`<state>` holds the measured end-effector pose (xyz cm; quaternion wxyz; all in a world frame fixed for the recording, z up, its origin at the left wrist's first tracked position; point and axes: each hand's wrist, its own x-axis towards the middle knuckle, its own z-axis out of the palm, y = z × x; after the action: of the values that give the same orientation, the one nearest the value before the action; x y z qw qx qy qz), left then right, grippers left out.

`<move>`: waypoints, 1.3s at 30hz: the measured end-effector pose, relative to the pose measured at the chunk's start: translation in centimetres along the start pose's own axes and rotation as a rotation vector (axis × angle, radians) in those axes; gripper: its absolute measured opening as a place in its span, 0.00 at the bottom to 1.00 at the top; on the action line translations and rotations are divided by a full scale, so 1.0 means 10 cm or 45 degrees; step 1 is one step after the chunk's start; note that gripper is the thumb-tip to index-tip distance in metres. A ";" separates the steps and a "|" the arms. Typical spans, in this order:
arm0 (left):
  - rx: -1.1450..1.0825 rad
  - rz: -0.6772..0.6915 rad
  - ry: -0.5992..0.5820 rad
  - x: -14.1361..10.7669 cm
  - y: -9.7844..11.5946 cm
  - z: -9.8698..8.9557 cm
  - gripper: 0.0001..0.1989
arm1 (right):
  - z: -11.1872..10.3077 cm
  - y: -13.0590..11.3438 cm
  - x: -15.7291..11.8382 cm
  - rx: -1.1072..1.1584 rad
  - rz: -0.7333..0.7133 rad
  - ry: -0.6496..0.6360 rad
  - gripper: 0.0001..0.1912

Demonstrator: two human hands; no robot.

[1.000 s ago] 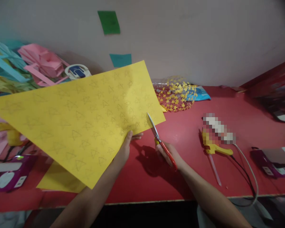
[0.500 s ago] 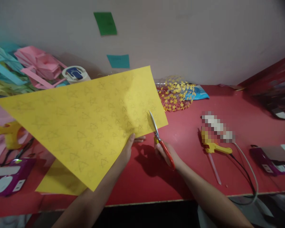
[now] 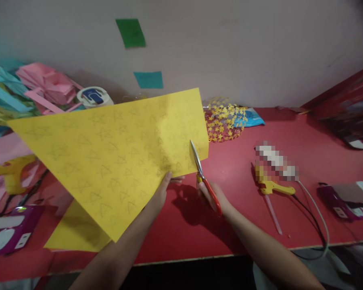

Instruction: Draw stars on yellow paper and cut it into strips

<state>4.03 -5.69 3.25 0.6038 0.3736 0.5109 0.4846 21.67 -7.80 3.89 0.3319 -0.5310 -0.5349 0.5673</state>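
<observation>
A large sheet of yellow paper (image 3: 115, 145), covered with rows of pencil-drawn stars, is held up above the table. My left hand (image 3: 165, 185) pinches its lower edge, thumb on the front and fingers behind. In my right hand (image 3: 210, 193) are scissors (image 3: 211, 193) with a red-and-yellow handle. Their blades point up and away from me, at the sheet's lower right edge. Part of the blades may lie behind the paper; I cannot tell. Another yellow sheet (image 3: 75, 233) lies on the table under the left side of the held one.
Yellow glue guns lie left (image 3: 13, 171) and right (image 3: 272, 187) on the red table (image 3: 238, 229). Purple power strips (image 3: 15, 229) sit at both sides. Behind are a star-covered clear bag (image 3: 224, 121), a blue packet (image 3: 251, 117), a white tub (image 3: 93, 96) and pink paper shapes (image 3: 48, 84).
The held sheet has turned slightly, its left corner shifting right and its right corner drawing in. Both hands stay in nearly the same place, and the camera view has shifted a little.
</observation>
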 end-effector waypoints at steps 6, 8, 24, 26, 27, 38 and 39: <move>0.049 -0.007 -0.052 -0.01 -0.01 0.01 0.29 | 0.00 -0.04 0.00 0.069 0.034 0.033 0.31; 0.051 -0.015 -0.024 -0.01 -0.02 0.01 0.29 | 0.01 -0.05 -0.01 0.064 0.059 0.040 0.31; 0.117 0.027 -0.094 -0.03 -0.02 -0.04 0.26 | 0.03 -0.07 0.01 0.141 0.045 0.076 0.32; 0.137 -0.005 -0.076 -0.03 -0.02 -0.04 0.26 | 0.05 -0.06 0.01 0.133 0.055 0.072 0.32; 0.148 -0.037 -0.065 -0.04 -0.01 -0.04 0.27 | 0.06 -0.05 0.01 0.140 0.064 0.075 0.31; 0.201 -0.168 -0.013 -0.15 -0.05 -0.05 0.31 | 0.11 -0.05 0.03 0.239 0.049 0.097 0.28; 0.212 -0.156 -0.007 -0.15 -0.06 -0.05 0.31 | 0.12 -0.05 0.03 0.270 0.077 0.094 0.28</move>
<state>3.63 -7.33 2.93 0.6007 0.3918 0.5697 0.4015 20.36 -7.73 4.11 0.3883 -0.5294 -0.4431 0.6105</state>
